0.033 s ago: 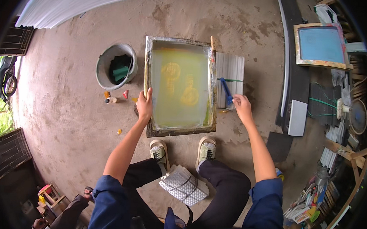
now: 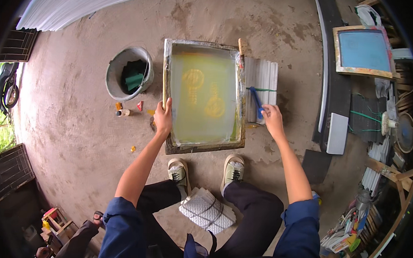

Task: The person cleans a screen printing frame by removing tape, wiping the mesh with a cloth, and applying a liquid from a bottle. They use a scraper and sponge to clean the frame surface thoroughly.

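A wooden-framed printing screen [image 2: 202, 124], its mesh tinted yellow with two round faint designs, lies on the floor before my feet. My left hand [image 2: 163, 118] grips its left side rail, thumb along the edge. Right of the screen, a bundle of pale sheets [image 2: 269, 73] tied with green cord lies partly hidden by the frame. A slim blue tool [image 2: 255, 101] rests slantwise over that bundle; its exact kind is unclear. Closed at the tool's lower end are the fingers of my right hand [image 2: 273, 121].
A grey bucket [image 2: 111, 83] with dark green contents stands left of the screen, near small bottles [image 2: 123, 112]. A wrapped bundle [image 2: 207, 209] lies between my shoes. At right are a blue-meshed screen [image 2: 362, 48], a fan [image 2: 405, 131] and a white block [image 2: 336, 133]. Someone's leg [image 2: 79, 239] shows lower left.
The view shifts slightly. My right fingers come a little closer against the blue tool's lower end. My left hand keeps its grip on the frame.
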`<state>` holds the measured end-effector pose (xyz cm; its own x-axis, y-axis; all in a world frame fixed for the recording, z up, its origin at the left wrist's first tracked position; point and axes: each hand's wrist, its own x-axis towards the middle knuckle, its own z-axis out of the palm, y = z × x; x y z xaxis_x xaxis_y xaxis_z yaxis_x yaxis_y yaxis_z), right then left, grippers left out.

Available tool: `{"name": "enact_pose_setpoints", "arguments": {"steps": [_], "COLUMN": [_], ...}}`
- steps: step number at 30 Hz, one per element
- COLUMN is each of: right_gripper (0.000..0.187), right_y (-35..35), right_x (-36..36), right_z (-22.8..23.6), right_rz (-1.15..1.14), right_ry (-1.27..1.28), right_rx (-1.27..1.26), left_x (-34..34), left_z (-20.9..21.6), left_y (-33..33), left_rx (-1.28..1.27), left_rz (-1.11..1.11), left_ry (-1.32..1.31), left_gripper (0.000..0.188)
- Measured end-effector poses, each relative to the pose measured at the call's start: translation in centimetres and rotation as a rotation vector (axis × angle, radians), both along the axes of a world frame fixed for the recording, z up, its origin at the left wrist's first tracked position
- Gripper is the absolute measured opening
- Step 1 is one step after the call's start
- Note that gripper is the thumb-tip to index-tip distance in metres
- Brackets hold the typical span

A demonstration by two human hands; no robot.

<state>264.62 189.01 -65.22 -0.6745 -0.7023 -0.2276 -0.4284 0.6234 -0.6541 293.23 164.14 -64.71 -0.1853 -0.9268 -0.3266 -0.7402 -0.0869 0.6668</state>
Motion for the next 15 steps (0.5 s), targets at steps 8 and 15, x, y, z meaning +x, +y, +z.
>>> {"name": "enact_pose_setpoints", "arguments": {"steps": [8,15], "right_gripper": [0.049,0.052], "right_y": [-3.9,-4.2], "right_x": [0.0,-0.1], "right_z": [-7.3,-7.7], "right_rz": [0.121,0.137], "right_ry": [0.493,0.509], "right_rx": [0.101,0.103], "left_x": [-0.8,0.8], "left_z": [-7.9,-8.8], "left_y": [0.1,-0.7], "left_rx": [-0.021,-0.176], "left_rz": [-0.129,-0.311], "left_ry": [0.175,0.088], "left_gripper": [0.051,0.047]}}
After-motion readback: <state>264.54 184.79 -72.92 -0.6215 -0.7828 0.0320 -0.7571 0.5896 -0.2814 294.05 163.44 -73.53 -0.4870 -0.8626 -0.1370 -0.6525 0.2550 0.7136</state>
